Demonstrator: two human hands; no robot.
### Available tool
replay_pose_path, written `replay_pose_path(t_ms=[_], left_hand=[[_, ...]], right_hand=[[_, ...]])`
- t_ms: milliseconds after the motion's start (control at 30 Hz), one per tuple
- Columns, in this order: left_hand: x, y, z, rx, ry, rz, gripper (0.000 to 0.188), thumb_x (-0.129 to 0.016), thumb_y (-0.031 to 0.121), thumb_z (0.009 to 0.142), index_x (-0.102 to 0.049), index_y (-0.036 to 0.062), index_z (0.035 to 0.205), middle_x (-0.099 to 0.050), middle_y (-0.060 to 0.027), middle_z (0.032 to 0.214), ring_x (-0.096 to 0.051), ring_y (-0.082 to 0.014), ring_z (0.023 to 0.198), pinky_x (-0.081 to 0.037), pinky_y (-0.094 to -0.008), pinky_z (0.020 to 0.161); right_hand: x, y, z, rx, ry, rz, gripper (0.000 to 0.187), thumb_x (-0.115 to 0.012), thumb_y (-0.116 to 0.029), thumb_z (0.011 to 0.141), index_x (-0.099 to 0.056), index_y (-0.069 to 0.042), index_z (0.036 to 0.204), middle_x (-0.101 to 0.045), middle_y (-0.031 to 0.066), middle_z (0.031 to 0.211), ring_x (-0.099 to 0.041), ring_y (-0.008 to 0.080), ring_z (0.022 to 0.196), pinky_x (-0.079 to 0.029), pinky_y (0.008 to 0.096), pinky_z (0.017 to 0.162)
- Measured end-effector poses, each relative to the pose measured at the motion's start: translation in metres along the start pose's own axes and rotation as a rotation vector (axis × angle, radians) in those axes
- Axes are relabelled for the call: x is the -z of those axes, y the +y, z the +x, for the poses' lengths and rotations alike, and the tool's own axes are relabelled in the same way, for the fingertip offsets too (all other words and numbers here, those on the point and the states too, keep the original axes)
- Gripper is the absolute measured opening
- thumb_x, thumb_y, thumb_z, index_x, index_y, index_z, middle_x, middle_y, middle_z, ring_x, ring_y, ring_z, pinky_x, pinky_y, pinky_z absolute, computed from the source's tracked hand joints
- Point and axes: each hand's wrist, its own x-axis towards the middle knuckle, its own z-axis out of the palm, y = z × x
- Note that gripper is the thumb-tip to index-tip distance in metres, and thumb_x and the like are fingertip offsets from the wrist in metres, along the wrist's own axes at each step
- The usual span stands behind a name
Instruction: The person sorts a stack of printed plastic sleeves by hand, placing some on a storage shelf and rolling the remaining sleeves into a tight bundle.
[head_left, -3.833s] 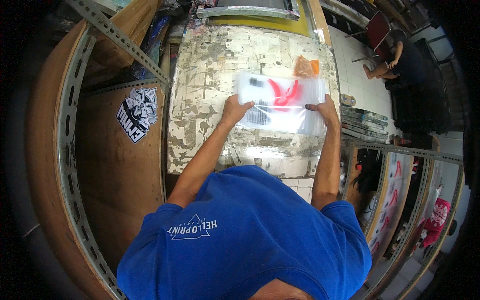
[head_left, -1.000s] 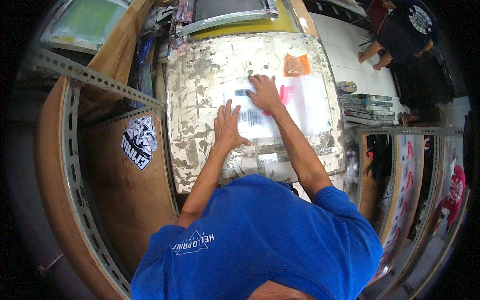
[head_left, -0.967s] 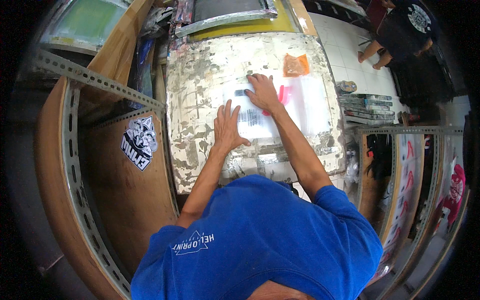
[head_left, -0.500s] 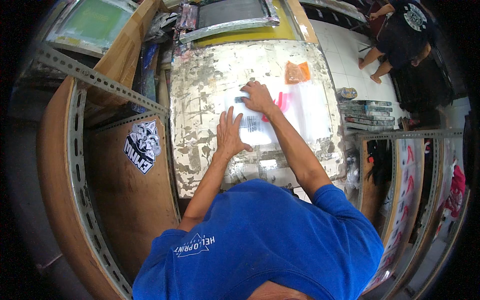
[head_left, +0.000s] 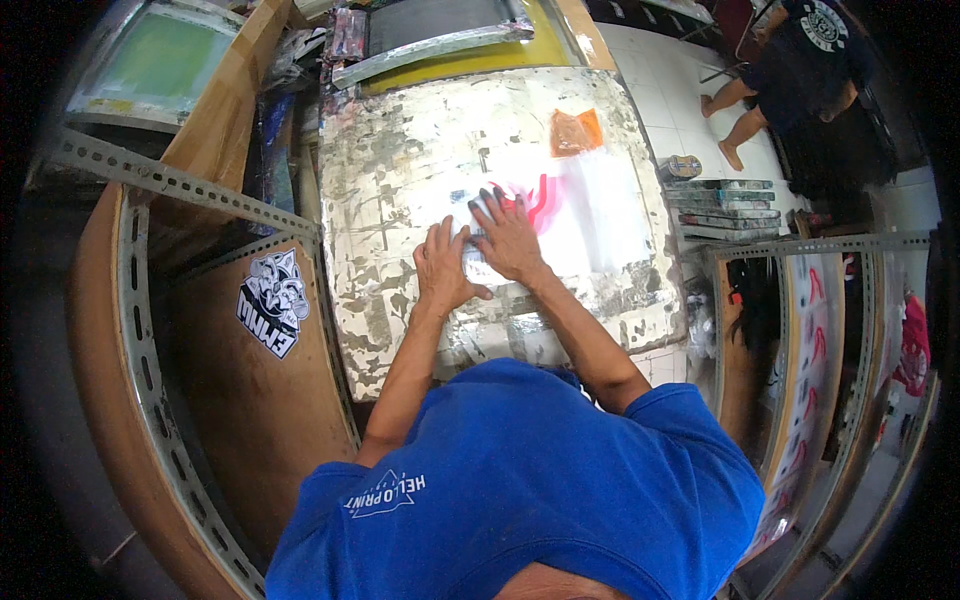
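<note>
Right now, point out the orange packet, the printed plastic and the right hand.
Orange packet (head_left: 575, 133): head view, middle of its top face.
Printed plastic (head_left: 582, 217): head view, pale area right of the red print.
Right hand (head_left: 509, 243): head view, back of the hand.

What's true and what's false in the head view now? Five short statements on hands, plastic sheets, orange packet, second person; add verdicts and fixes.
1. The left hand and right hand are both bare. True.
2. The right hand is over the plastic sheets with pink-red print. True.
3. The orange packet lies at the near edge of the plastic sheets. False: it lies at their far edge.
4. The left hand has a grip on the orange packet. False: it is at the left edge of the plastic sheets, apart from the packet.
5. Another person, at upper right, wears dark clothing. True.
</note>
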Motion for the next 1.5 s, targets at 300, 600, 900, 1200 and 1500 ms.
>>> replay_pose_path(t_ms=[300, 600, 900, 1200, 1500], left_hand=[[0.007, 0.008, 0.001, 0.023, -0.07, -0.013, 0.119, -0.096, 0.039, 0.037, -0.046, 0.0084, 0.141, -0.03, -0.0166, 0.153, -0.024, -0.0348, 0.142, -0.024, -0.0506, 0.109], [-0.005, 0.0, 0.003, 0.015, -0.083, 0.067, 0.12, -0.095, 0.047, 0.038, -0.045, 0.0118, 0.141, -0.027, -0.0159, 0.154, -0.023, -0.0363, 0.141, -0.023, -0.0556, 0.107], [-0.014, -0.009, 0.0, -0.071, 0.0, 0.002, 0.134, -0.093, 0.052, 0.035, -0.034, 0.0053, 0.145, -0.027, -0.0185, 0.153, -0.023, -0.0392, 0.141, -0.023, -0.0557, 0.108], [0.005, -0.029, 0.026, -0.149, 0.002, -0.045, 0.095, -0.086, 0.057, 0.056, -0.053, 0.0101, 0.132, -0.043, -0.0146, 0.145, -0.034, -0.0382, 0.135, -0.029, -0.0546, 0.107], [0.004, -0.027, 0.126, -0.15, -0.013, -0.086, 0.06, -0.068, 0.04, 0.084, -0.052, 0.0162, 0.137, -0.052, -0.0099, 0.137, -0.042, -0.031, 0.128, -0.032, -0.0495, 0.102]], right_hand=[[0.025, 0.073, -0.016, -0.181, 0.144, -0.124, 0.061, -0.047, -0.044, 0.095, -0.043, -0.006, 0.142, -0.039, 0.0193, 0.149, -0.03, 0.0398, 0.14, -0.022, 0.0552, 0.114], [0.036, 0.062, -0.027, 0.058, 0.241, 0.061, 0.09, -0.072, -0.052, 0.073, -0.042, -0.001, 0.14, -0.04, 0.0246, 0.143, -0.033, 0.0479, 0.134, -0.026, 0.0568, 0.112], [0.07, 0.018, -0.047, 0.211, -0.221, 0.098, 0.117, -0.09, -0.043, 0.047, -0.037, -0.014, 0.147, -0.029, 0.0183, 0.154, -0.022, 0.0446, 0.143, -0.019, 0.0656, 0.112], [0.058, 0.026, -0.056, 0.231, -0.127, 0.134, 0.084, -0.083, -0.03, 0.063, -0.049, -0.013, 0.138, -0.036, 0.0182, 0.149, -0.029, 0.0426, 0.139, -0.025, 0.0581, 0.113], [0.052, 0.023, -0.063, 0.195, -0.042, 0.147, 0.078, -0.082, -0.033, 0.066, -0.052, -0.012, 0.135, -0.039, 0.0177, 0.147, -0.03, 0.0415, 0.139, -0.025, 0.0564, 0.114]])
